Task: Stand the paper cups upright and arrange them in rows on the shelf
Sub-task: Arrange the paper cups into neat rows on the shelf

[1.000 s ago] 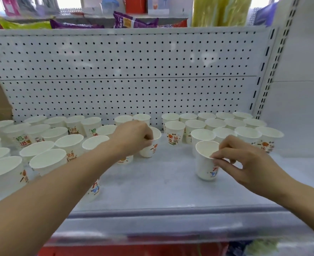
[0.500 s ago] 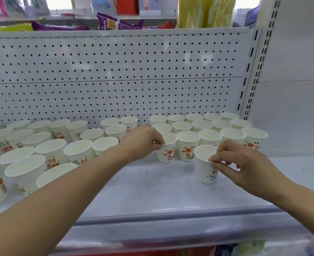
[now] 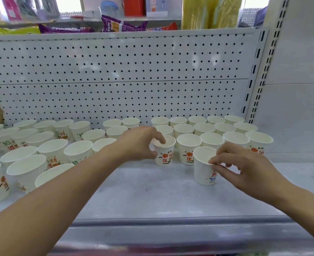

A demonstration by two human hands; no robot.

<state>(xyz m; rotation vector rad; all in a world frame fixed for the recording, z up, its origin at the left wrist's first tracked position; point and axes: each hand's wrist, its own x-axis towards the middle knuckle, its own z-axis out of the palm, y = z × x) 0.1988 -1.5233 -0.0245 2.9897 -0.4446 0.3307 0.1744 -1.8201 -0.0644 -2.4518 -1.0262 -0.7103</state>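
I'm pinching the end cup (image 3: 164, 153) in my left hand (image 3: 139, 143), the stray cup (image 3: 203, 169) in my right hand (image 3: 244, 169), beside the finished rows (image 3: 214, 127); scattered cups (image 3: 47, 148) left of them are waiting

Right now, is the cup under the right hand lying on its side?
No, the cup pinched by the right hand stands upright.
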